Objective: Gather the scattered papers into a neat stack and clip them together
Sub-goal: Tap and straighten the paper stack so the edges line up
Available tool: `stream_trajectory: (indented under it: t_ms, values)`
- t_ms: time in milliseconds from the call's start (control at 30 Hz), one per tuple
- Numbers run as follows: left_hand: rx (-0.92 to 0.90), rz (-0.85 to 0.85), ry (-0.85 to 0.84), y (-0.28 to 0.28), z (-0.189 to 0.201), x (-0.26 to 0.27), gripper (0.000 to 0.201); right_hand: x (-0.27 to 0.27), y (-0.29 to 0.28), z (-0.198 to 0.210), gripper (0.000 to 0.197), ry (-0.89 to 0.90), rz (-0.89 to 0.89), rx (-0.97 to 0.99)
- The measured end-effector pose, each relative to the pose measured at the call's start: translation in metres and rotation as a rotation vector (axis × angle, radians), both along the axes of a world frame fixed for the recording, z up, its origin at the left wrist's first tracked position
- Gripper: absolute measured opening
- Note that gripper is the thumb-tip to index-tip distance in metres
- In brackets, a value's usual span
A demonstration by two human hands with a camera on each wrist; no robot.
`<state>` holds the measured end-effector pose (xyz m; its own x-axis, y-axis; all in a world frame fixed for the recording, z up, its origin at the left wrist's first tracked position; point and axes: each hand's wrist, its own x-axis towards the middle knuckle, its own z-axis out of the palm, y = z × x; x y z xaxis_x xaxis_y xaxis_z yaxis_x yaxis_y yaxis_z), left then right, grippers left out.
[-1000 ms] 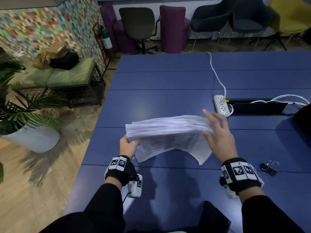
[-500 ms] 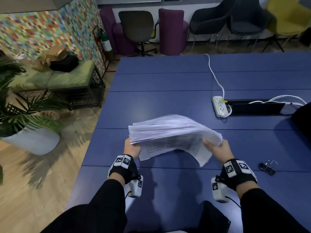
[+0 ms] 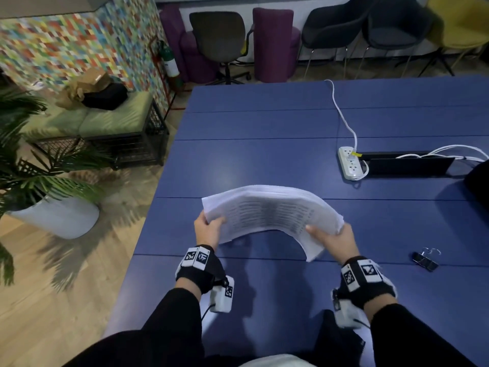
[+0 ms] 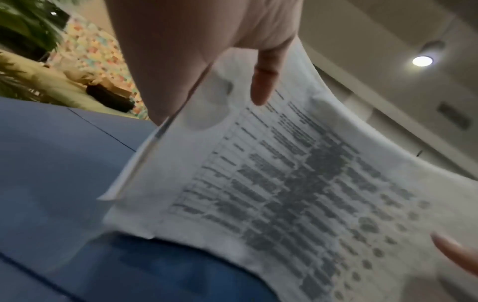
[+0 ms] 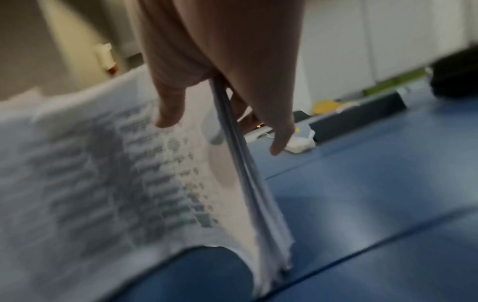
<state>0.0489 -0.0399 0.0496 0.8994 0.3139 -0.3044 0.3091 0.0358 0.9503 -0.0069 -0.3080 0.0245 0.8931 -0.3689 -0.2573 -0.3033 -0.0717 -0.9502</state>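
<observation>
Left hand (image 3: 209, 229): grips the left edge of the paper stack (image 3: 272, 213), thumb on the near face, fingers behind. Paper stack: printed sheets, bowed upward in an arch, held above the blue table (image 3: 264, 128). Right hand (image 3: 333, 238): pinches the stack's right edge. Binder clip (image 3: 425, 259): on the table, near right, apart from both hands.

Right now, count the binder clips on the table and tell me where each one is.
1. The binder clip lies on the blue table, to the right of the right hand and apart from the paper stack. Others may be hidden.
</observation>
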Motion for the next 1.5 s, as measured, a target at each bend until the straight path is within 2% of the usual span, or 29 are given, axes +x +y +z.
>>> stream_trajectory:
  t_ms: [100,200,300,367,433,467,567,667,733,833,900,1033,1167,1267,1333,1400,1500]
  values:
    - [-0.073,0.027,-0.042,-0.008,0.002,-0.001,0.015,0.004,0.004,0.005,0.009,-0.049,-0.101,0.076]
    - [-0.091,0.176,-0.145,-0.013,0.014,-0.002,0.008,0.013,0.007,0.026,0.015,-0.134,-0.134,0.118]
    - [-0.106,0.265,-0.283,-0.014,0.029,-0.012,0.025,0.006,0.007,0.052,0.024,-0.287,-0.025,0.103]
    - [-0.129,0.310,-0.338,-0.014,0.032,-0.020,0.024,-0.001,0.007,0.059,0.025,-0.346,0.083,0.067]
    - [-0.126,0.371,-0.289,-0.013,0.022,-0.022,0.018,-0.004,0.009,0.050,0.019,-0.326,0.130,0.026]
    - [-0.101,0.406,-0.247,-0.013,0.017,-0.020,0.022,-0.003,0.009,0.041,0.022,-0.283,0.129,0.022]
    - [-0.018,0.412,-0.157,-0.012,0.006,-0.007,0.036,0.002,0.002,0.017,0.056,-0.190,0.099,0.070]
    - [0.058,0.405,-0.117,-0.014,0.004,0.004,0.026,0.010,-0.003,0.012,0.064,-0.171,0.074,0.116]
    - [0.073,0.396,-0.120,-0.018,0.004,0.012,0.022,0.016,-0.004,0.008,0.059,-0.143,0.082,0.115]
    - [0.060,0.363,-0.161,-0.024,0.009,0.015,0.025,0.022,-0.002,0.003,0.022,-0.080,0.021,0.151]
    - [0.037,0.365,-0.197,-0.026,0.012,0.014,0.034,0.022,-0.002,0.002,0.011,-0.061,0.011,0.163]
    - [0.065,0.422,-0.176,-0.017,0.010,0.018,0.038,0.016,-0.008,-0.001,0.026,-0.087,0.038,0.191]
    - [0.190,0.260,-0.317,-0.027,0.011,0.004,0.033,0.017,-0.011,-0.003,0.050,-0.098,0.050,0.225]
    - [0.211,0.311,-0.291,-0.028,0.004,-0.002,0.023,0.019,-0.009,-0.002,0.056,-0.114,0.038,0.243]
    - [0.226,0.282,-0.337,-0.027,0.004,0.001,0.022,0.019,-0.009,-0.005,0.061,-0.123,0.050,0.266]
    - [0.258,0.213,-0.418,-0.025,0.008,0.007,0.020,0.019,-0.009,-0.009,0.056,-0.102,0.057,0.272]
    - [0.202,0.291,-0.392,-0.019,0.009,0.018,0.015,0.018,-0.005,-0.014,0.030,-0.050,0.048,0.232]
